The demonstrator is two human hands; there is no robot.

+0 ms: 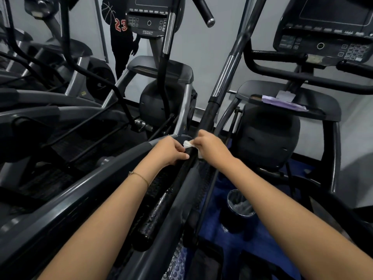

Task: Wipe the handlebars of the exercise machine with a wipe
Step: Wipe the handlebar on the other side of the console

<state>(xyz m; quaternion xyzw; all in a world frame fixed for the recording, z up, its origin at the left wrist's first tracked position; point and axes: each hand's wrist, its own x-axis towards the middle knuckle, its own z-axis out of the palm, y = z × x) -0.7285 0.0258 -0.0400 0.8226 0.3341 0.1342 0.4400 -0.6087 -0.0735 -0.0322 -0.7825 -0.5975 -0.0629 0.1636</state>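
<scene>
Black foam handlebar (161,207) runs from 6 o'clock up toward 1 o'clock, near end beaded with wet drops. Lined bin (240,205) at 4 o'clock on the floor. Centre frame: left hand (169,151) curled round the bar, thumb across it. Touching it at 1 o'clock, right hand (212,147) clamps the crumpled white wipe (188,144) around the bar. Farther, purple pack (282,104) on a tray at 2 o'clock; console (149,15) at 12.

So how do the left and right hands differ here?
Right hand grips the wipe around the handlebar; left hand holds the handlebar bare. Left wrist wears a thin bracelet; right wrist is bare. Both sit on the same bar.
</scene>
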